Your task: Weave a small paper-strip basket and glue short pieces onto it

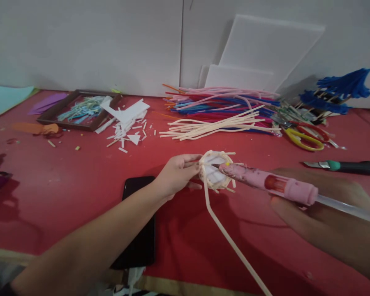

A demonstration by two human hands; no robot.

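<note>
My left hand grips the left edge of a small round woven piece with a white base and cream strands. Several short strand ends stick out on its right side. One long cream strand runs from it down to the bottom edge. In my right hand is a pink glue gun, with a clear glue stick out of its back. Its dark tip points left, over the white base; whether it touches cannot be told.
A black phone lies under my left forearm. Behind are a brown frame, white scraps, cream strands and coloured strands. At right are yellow scissors, a utility knife and blue pieces.
</note>
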